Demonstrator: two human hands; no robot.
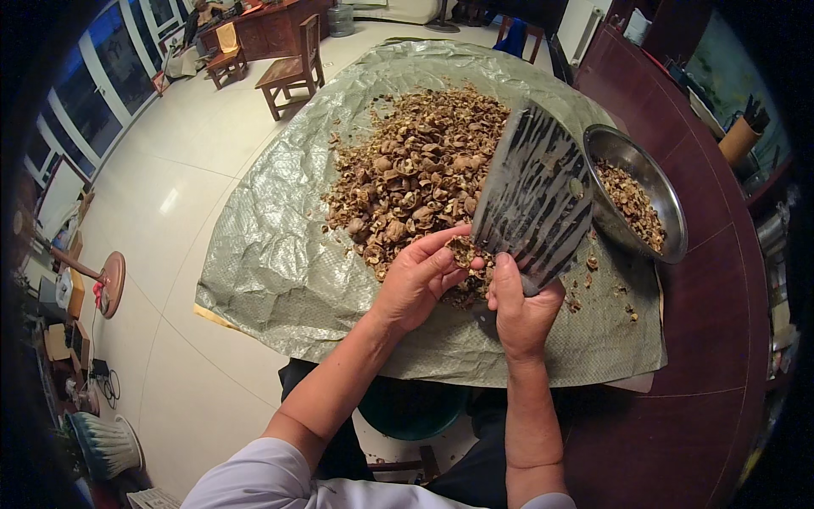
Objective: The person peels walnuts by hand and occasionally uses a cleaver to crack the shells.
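Between the thumb and fingers of my left hand [416, 280] is a cracked walnut shell piece [459, 252], its hollow side showing. My right hand [526, 312] grips a cleaver [537, 197] by its handle, the broad streaked blade pointing up and away. The blade's lower left corner is close to the shell. Beyond both hands, a heap of walnuts and broken shells [413, 172] lies on a green woven plastic sheet [273, 254]. To the right, a steel bowl [674, 213] holds walnut pieces [629, 197] and is tilted.
Shell crumbs [573, 305] lie on the sheet right of my right hand. A dark red surface [687, 343] extends along the right. Below the sheet's near edge is a green basin [413, 413]. Wooden chairs [289, 79] stand on the tiled floor at the far left.
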